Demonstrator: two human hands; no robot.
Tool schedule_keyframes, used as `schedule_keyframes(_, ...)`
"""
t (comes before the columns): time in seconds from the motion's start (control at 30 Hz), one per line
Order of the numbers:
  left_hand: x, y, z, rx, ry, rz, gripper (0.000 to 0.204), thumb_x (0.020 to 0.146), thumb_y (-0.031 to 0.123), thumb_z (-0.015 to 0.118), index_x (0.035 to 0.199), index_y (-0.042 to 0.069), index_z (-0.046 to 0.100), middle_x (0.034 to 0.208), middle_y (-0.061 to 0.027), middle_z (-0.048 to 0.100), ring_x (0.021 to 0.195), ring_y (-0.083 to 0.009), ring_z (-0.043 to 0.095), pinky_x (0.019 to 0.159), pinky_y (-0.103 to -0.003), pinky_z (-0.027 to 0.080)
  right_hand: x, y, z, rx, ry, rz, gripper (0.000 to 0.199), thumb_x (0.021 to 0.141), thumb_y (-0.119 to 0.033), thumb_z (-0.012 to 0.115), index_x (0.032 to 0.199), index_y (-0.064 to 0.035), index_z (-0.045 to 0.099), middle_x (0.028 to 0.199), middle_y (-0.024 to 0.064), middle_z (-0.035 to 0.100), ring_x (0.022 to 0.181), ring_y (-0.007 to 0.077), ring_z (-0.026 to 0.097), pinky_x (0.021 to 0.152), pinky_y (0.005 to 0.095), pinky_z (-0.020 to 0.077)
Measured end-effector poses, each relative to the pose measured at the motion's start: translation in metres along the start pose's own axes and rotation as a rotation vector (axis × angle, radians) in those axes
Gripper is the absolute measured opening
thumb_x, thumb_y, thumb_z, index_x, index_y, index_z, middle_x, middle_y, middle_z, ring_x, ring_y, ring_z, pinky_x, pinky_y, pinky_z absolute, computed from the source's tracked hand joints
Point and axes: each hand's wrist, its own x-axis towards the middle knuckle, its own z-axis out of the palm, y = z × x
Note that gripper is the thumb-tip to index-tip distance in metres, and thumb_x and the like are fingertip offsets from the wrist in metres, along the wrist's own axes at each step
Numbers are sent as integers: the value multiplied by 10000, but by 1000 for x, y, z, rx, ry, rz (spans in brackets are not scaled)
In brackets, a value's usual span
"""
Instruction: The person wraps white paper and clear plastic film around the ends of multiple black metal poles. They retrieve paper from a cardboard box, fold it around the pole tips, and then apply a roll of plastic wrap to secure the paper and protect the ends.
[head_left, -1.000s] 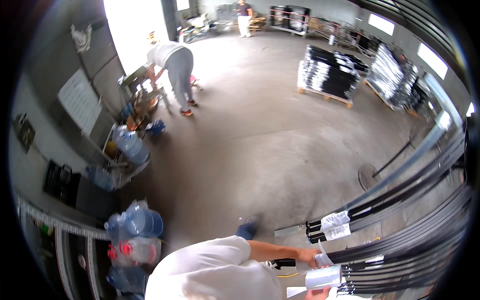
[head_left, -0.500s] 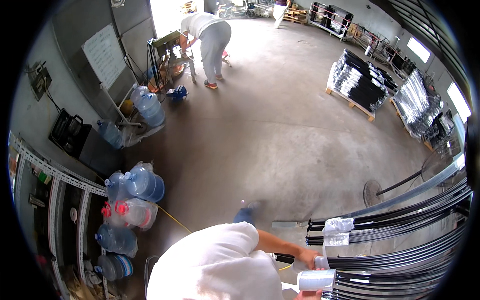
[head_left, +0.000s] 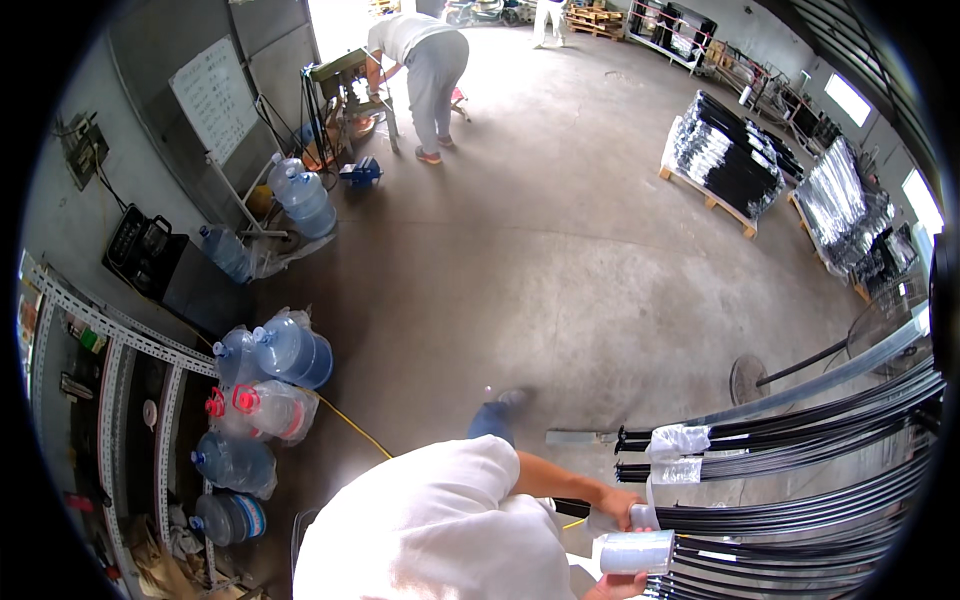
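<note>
A pale roll of plastic film [head_left: 636,552] lies across the near bundle of thin black rods [head_left: 800,555]. My right hand [head_left: 618,586] is closed around the roll's lower side, its fingers partly hidden. Just beyond, my left hand [head_left: 618,508] grips the end of another black rod bundle [head_left: 790,515], where translucent film [head_left: 643,516] is wrapped. A strip of this film runs up to a farther bundle [head_left: 780,460], which carries a film band [head_left: 680,440] near its end. My white sleeve and shirt [head_left: 430,530] cover much of the lower picture.
Large water bottles [head_left: 295,350] stand left of me beside a metal shelf [head_left: 120,340]. A yellow cord [head_left: 355,425] crosses the floor. A grey rail [head_left: 780,395] and a round fan base [head_left: 748,378] lie beyond the rods. Another person [head_left: 430,70] bends over a workbench [head_left: 345,70].
The view has shifted slightly. My hands stay almost in place on the film roll and the rod bundle. A far person at the top has moved a little left.
</note>
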Motion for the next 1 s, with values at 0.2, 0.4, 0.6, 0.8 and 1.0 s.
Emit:
schedule_keyframes(0.2,3,-6,1,-14,3,24,498,483,61,673,962,24,544,837,-66,606,779,-158,546,695,-300,438,0,-2,-1,4,-3,-12,614,740,-306,453,1222,49,319,1204,202,405,1095,330,408,931,451,311)
schedule_keyframes(0.4,2,-8,-2,-8,24,32,522,488,90,687,981,23,528,838,-65,601,776,-155,545,684,-293,442,2,-1,1,8,-13,-12,625,740,-319,449,1226,48,312,1205,205,402,1096,335,406,934,454,306)
schedule_keyframes(0.6,9,-11,-1,-27,-3,20,525,486,85,678,984,21,523,844,-64,598,780,-156,544,684,-294,444,4,1,6,25,-31,-10,636,739,-332,445,1230,48,305,1207,207,399,1097,340,403,936,457,302)
schedule_keyframes(0.8,17,-12,6,28,-17,-21,507,496,81,645,985,26,524,852,-64,597,790,-175,546,699,-314,443,24,16,34,63,-137,30,648,739,-345,442,1234,48,298,1208,209,397,1097,345,401,938,460,297)
schedule_keyframes(1.0,20,-9,-4,-10,-112,-120,550,549,291,679,1029,75,521,907,-69,581,864,-172,534,740,-294,420,48,46,98,122,-340,98,659,739,-358,438,1238,47,291,1210,211,394,1098,350,398,940,462,292)
